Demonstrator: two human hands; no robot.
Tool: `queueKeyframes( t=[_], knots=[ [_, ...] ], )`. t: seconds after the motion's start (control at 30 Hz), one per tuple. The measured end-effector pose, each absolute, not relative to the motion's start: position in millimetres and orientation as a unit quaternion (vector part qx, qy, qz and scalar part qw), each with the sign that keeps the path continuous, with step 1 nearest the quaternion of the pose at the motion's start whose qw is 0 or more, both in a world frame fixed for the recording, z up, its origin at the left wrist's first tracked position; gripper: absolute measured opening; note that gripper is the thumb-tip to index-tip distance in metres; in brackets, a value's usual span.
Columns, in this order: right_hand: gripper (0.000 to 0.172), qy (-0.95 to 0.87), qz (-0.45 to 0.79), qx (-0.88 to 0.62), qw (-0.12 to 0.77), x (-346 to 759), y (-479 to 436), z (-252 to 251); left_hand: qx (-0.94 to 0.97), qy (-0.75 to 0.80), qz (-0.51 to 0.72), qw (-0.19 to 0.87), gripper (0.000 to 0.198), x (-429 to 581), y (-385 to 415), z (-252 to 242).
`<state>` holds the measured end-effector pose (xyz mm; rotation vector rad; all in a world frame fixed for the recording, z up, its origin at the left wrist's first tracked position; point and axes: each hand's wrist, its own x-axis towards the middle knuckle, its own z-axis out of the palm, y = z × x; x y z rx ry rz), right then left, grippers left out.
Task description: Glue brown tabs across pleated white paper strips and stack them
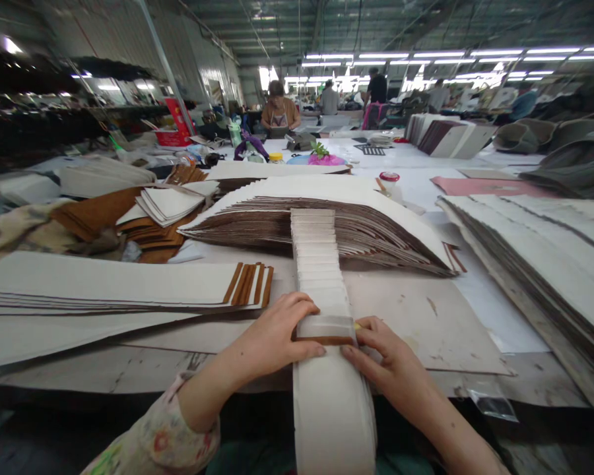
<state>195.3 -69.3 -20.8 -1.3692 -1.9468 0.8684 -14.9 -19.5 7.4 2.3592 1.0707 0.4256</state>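
A long overlapping row of narrow white strips runs from a fanned stack toward me and over the table's front edge. My left hand lies on its left side, fingers curled onto a strip with a brown edge. My right hand presses the same strip from the right, fingers bent, with something small and yellowish behind them that I cannot make out.
A fanned stack of white and brown sheets lies behind the strips. Long white panels lie left, grey-white stacks right. A small red-capped jar stands behind. A seated person and others work at the far end.
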Motion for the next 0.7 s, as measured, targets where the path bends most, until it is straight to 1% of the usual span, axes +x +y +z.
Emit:
queueKeyframes(
  t=[0.1,0.2,0.23,0.3,0.33,0.37,0.43,0.5,0.57,0.7],
  knots=[
    [0.013,-0.732,0.305,-0.532,0.296,192,-69,-22,0.871,0.403,0.150,0.237,0.037,-13,-23,10],
    [0.009,-0.718,0.261,-0.563,0.316,190,-72,-28,0.873,0.428,0.151,0.179,0.031,-10,-28,15],
    [0.012,-0.711,0.246,-0.575,0.321,189,-73,-31,0.875,0.434,0.149,0.156,0.031,-9,-30,17],
    [0.023,-0.701,0.207,-0.595,0.335,188,-77,-34,0.882,0.434,0.138,0.124,0.030,-7,-31,20],
    [0.028,-0.699,0.182,-0.600,0.344,188,-79,-34,0.887,0.428,0.128,0.119,0.030,-6,-31,21],
    [0.029,-0.702,0.155,-0.599,0.353,187,-81,-34,0.892,0.420,0.117,0.120,0.030,-5,-31,22],
    [0.021,-0.726,0.111,-0.580,0.354,185,-85,-32,0.899,0.407,0.099,0.127,0.030,-3,-29,23],
    [0.010,-0.761,0.087,-0.551,0.333,183,-87,-29,0.903,0.399,0.087,0.131,0.030,2,-26,23],
    [0.011,-0.781,0.071,-0.533,0.319,181,-87,-27,0.907,0.392,0.080,0.132,0.030,7,-24,22],
    [0.013,-0.780,0.044,-0.525,0.337,181,-87,-30,0.921,0.351,0.055,0.161,0.028,15,-15,25]
  ],
)
